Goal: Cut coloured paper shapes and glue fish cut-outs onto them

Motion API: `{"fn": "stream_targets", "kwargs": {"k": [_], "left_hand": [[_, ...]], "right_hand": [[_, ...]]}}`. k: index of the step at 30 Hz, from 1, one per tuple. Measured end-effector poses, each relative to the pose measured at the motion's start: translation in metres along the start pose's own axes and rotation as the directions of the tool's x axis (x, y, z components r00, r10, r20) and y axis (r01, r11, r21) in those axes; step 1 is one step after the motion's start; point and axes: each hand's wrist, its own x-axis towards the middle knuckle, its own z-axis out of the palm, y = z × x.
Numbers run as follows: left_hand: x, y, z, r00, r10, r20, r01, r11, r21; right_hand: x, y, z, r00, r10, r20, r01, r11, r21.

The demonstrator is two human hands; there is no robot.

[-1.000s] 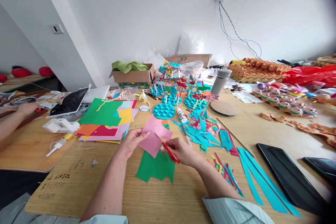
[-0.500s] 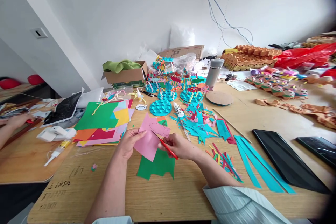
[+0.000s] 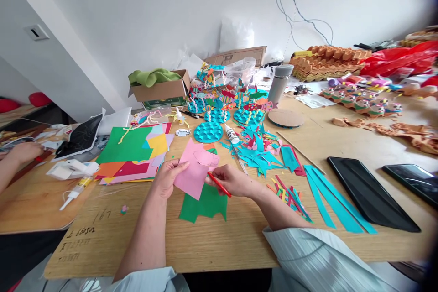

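My left hand (image 3: 167, 177) pinches the left edge of a pink paper sheet (image 3: 195, 169) and holds it up over the wooden table (image 3: 219, 242). An outline is drawn near the top of that sheet. My right hand (image 3: 232, 179) grips a red pencil (image 3: 219, 184) whose tip sits at the pink sheet's right edge. A green paper piece (image 3: 204, 206) lies flat on the table just under both hands.
A stack of coloured paper sheets (image 3: 135, 153) lies to the left, teal scraps (image 3: 260, 155) and teal strips (image 3: 333, 203) to the right. A glue bottle (image 3: 232, 134), teal discs (image 3: 208, 131), a cardboard box (image 3: 160, 91) and black trays (image 3: 369, 196) stand around. Another person's hand (image 3: 23, 151) works at far left.
The camera view has tilted and shifted. My hands stay on the pink sheet and the red pencil; the sheet has turned a little flatter toward me.
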Motion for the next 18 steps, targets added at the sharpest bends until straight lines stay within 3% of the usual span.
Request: {"fn": "stream_targets", "kwargs": {"k": [5,18], "left_hand": [[-0.0009,0.0006,0.0026,1.0,0.008,-0.004,-0.008,1.0,0.002],[-0.0022,0.0025,0.006,0.999,0.022,-0.034,-0.023,1.0,-0.019]], "right_hand": [[-0.001,-0.0009,-0.0016,0.996,0.087,-0.003,-0.087,0.994,0.061],[-0.0018,-0.0011,-0.0015,0.996,0.092,-0.015,-0.09,0.991,0.099]]}}
